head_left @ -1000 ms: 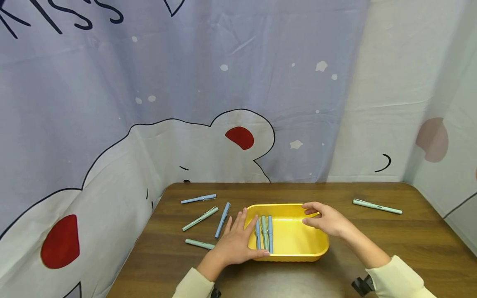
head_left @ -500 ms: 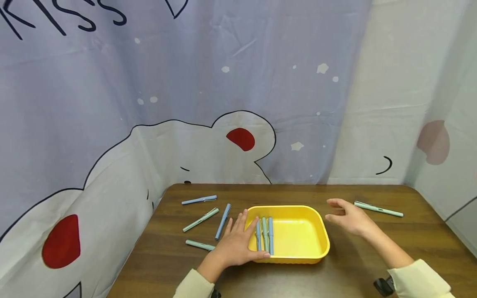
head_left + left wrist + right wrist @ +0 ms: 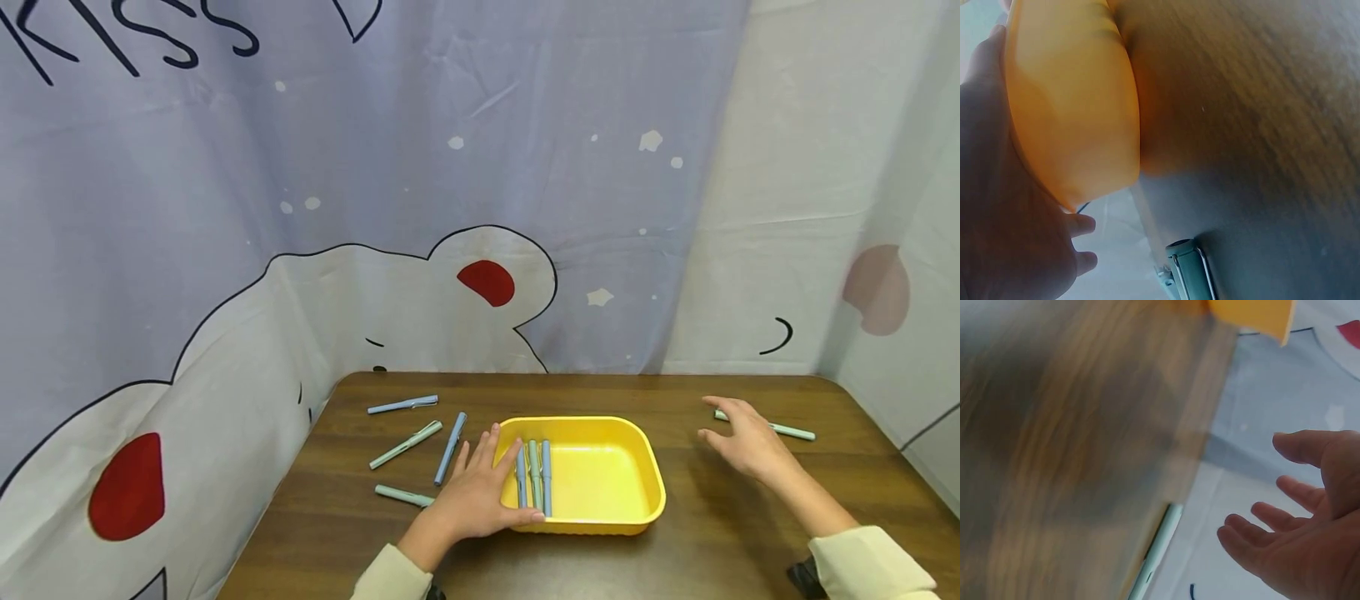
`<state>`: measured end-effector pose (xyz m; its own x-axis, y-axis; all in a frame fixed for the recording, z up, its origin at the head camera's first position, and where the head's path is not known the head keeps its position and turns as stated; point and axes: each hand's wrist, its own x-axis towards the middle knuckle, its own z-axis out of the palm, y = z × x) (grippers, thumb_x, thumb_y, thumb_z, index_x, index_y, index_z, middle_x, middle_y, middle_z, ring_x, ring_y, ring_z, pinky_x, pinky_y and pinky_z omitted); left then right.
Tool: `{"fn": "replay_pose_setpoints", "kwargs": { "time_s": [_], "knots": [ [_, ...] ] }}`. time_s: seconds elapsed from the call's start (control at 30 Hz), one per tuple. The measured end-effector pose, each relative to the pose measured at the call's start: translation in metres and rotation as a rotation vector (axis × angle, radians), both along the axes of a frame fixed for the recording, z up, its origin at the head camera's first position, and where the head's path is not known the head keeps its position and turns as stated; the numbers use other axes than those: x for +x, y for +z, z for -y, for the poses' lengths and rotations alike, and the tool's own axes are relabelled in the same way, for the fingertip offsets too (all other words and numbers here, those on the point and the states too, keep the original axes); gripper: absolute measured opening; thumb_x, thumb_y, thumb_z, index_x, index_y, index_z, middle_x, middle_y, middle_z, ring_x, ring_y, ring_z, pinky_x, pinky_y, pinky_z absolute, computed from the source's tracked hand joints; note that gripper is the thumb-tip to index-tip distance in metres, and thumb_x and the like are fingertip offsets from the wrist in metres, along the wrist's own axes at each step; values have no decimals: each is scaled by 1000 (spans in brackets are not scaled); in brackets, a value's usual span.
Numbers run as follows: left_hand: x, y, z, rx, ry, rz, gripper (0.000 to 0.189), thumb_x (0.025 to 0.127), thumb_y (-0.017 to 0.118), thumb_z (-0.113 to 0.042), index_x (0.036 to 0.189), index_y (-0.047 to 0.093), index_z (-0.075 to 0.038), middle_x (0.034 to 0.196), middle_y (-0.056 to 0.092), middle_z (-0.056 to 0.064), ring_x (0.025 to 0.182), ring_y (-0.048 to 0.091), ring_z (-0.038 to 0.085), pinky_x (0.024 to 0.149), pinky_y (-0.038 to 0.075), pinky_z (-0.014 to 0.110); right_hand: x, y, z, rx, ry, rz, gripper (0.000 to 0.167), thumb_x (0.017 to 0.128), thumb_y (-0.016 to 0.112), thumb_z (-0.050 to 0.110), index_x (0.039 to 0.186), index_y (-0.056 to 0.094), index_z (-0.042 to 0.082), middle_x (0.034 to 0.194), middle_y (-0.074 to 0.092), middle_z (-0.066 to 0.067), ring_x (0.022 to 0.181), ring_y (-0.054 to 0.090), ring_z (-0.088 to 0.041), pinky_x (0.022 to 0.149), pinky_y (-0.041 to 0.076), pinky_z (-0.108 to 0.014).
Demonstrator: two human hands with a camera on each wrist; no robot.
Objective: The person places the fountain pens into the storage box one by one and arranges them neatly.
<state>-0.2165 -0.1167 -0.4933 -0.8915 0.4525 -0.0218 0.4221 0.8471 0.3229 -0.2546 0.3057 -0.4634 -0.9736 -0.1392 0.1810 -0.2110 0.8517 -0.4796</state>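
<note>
A yellow plastic tray (image 3: 600, 479) stands on the wooden table. My left hand (image 3: 474, 496) rests spread over its left end, thumb along the front rim and fingers straight. Inside, at that end, lie a blue pen (image 3: 521, 482), a green pen (image 3: 535, 471) and another blue pen (image 3: 547, 483), side by side. To the right of the tray, my right hand (image 3: 750, 437) holds nothing and hovers by a light green pen (image 3: 797, 432), overlapping part of it. In the right wrist view, its fingers are loosely extended, apart from that pen (image 3: 1159, 550).
Left of the tray lie two more blue pens, one at the back (image 3: 402, 404) and one near the fingers (image 3: 450, 448). Two green pens are there too, one slanted (image 3: 406, 444) and one partly behind the left hand (image 3: 402, 495). A printed curtain (image 3: 600, 183) hangs behind the table.
My right hand has moved right, from over the tray's right rim to the light green pen. The left hand has stayed on the tray.
</note>
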Motion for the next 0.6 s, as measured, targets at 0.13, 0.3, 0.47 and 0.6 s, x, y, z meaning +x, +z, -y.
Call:
{"fn": "replay_pose_setpoints", "kwargs": {
  "time_s": [0.13,0.3,0.47,0.6],
  "knots": [
    [0,0,1,-2,1,-4,108,82,57,-82,164,20,-22,170,1,18,156,9,37,122,6,62,-4,-7,-10,13,7,-23,57,94,68,17,142,47,-7,142,42,-37,128,40,-59,96,38,-72],
    [0,0,1,1,4,-3,108,82,57,-82,164,19,-22,170,0,17,156,8,37,122,5,62,-11,-18,-29,48,38,-56,57,95,68,12,142,44,-9,143,38,-40,127,38,-61,97,35,-73],
    [1,-1,1,-5,3,-5,108,82,56,-82,164,19,-23,170,1,18,156,8,36,122,6,62,-18,-29,-48,86,45,-59,59,94,68,11,143,42,-9,141,37,-43,125,37,-64,96,34,-75],
    [1,0,1,-2,2,-3,108,82,56,-83,164,19,-23,169,1,19,156,9,36,122,6,63,-22,-35,-61,136,16,-43,63,95,69,18,145,40,-7,142,37,-43,125,36,-66,91,32,-82]
  ]
}}
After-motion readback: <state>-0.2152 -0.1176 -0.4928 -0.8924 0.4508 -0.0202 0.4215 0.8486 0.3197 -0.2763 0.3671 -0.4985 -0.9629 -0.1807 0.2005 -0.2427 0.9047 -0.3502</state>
